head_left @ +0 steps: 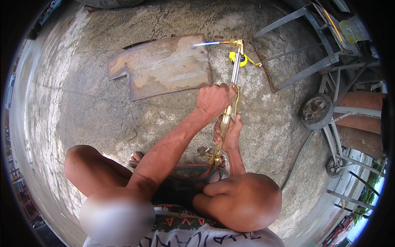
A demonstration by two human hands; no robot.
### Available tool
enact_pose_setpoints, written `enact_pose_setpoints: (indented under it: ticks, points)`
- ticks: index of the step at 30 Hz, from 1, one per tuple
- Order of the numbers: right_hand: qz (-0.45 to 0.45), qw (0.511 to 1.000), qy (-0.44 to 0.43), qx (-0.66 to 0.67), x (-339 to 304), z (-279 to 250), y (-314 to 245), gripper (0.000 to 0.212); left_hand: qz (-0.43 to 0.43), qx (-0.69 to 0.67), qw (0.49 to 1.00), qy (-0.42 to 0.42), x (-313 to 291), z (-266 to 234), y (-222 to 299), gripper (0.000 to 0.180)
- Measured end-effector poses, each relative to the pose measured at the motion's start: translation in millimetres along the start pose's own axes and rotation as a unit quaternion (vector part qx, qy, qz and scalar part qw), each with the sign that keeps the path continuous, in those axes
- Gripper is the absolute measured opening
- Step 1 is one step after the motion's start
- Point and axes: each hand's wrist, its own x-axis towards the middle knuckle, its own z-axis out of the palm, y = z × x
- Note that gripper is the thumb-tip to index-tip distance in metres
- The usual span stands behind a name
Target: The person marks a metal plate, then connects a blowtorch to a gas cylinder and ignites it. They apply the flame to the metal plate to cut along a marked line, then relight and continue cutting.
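Flame first: the thin blue-white flame (212,43) burns steadily at the nozzle of your long brass-and-silver cutting torch (235,76), so the lighting is done. Your left hand (214,100) is wrapped around the torch's upper grip, near the slim brass lever (238,101), and your right hand (228,135) closes around the lower brass body, above the valves; whether any finger presses the lever, you cannot tell from this view. Ahead of you, flat on the stained grey concrete floor (164,123), lies the broad, rusty brown steel plate (164,66) with a step notched out of its near left corner. The flame points leftward and its tail overlaps the plate's right end in view, but whether it touches the metal is unclear. No glowing line or fresh slit shows across the plate, and its main body looks whole, so the torch work there seems barely begun, with most of it probably left. Whether the notch belongs to your work, you cannot tell. Beyond your hands, the round yellow-and-black tape measure (232,56) sits on the floor, partly behind the torch.
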Motion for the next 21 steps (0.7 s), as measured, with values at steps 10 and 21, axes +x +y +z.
enact_pose_setpoints:
  ticks: [10, 21]
  points:
    - [0.005, 1.0, 0.003, -0.005, 0, 1, -1, 0.076, -0.008, 0.002, 1.0, -0.004, 1, -1, -1, 0.055]
    - [0.002, 1.0, 0.019, -0.004, 0, 0, 0, 0.076, -0.111, -0.071, 0.986, -0.103, -5, -12, -3, 0.078]
